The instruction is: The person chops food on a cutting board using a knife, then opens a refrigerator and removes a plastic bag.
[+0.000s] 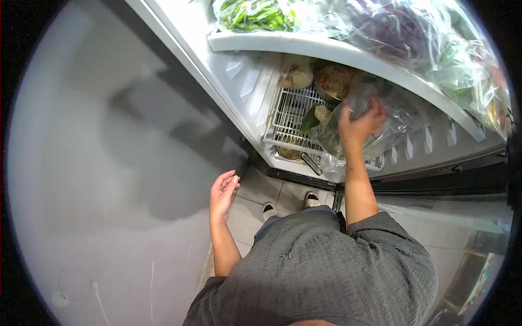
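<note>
Inside the open refrigerator, my right hand point(361, 122) is over a clear plastic bag point(399, 119) on the wire shelf point(284, 114). Its fingers are apart and slightly blurred; whether they touch the plastic is hard to tell. Left of that hand lie a green and pale vegetable piece point(311, 120) and, farther back, a metal bowl of reddish food point(334, 81). A bag with pale contents point(295, 79) sits beside the bowl. My left hand point(224, 190) hangs outside the fridge, fingers curled with thumb near the fingertips; nothing clear shows in it.
Above, a white shelf edge point(326, 46) bears bagged green leaves point(255, 15) and purple vegetables point(389, 27). A dark handle-like object point(311, 164) lies at the wire shelf's front. A grey panel point(109, 179) stands at left; the fridge door point(435, 187) is at right.
</note>
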The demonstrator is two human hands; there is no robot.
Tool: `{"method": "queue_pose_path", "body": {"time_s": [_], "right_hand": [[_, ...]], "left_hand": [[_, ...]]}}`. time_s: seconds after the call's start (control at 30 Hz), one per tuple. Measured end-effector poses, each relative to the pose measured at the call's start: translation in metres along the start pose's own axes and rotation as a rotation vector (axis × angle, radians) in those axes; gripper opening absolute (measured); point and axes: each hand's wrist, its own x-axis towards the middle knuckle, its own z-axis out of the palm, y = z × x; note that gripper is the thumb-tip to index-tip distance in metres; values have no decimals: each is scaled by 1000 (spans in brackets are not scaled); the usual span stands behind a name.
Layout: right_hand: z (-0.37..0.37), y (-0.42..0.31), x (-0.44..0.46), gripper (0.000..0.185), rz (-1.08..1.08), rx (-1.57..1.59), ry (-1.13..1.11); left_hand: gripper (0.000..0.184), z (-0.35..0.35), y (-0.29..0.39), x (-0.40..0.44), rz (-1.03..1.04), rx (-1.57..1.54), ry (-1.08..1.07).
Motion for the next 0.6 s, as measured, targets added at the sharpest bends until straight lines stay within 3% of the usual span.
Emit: {"method": "queue_pose_path", "body": {"time_s": [0.07, 0.17, 0.23, 0.33, 0.37, 0.43, 0.57, 0.6], "right_hand": [[-4, 30, 10, 81, 22, 79, 115], [-13, 55, 21, 96, -42, -59, 477], [-31, 49, 28, 121, 302, -45, 383], [-37, 47, 11, 136, 363, -184, 267], [-37, 47, 8, 136, 363, -189, 271], [-33, 46, 2, 126, 638, -209, 171], [-16, 81, 4, 112, 598, 117, 210], [-16, 81, 7, 99, 640, 187, 259]], "left_hand": [[33, -4, -2, -4, 3, -8, 9], [33, -11, -3, -5, -2, 5, 33], [33, -16, -3, -2, -7, -8, 35], [32, -18, -4, 3, 29, 28, 16], [32, -17, -3, 4, 29, 27, 10], [34, -16, 1, 6, 23, -2, -7], [34, -18, -2, 11, 58, -34, -81], [33, -19, -3, 13, 47, -23, -91]]}}
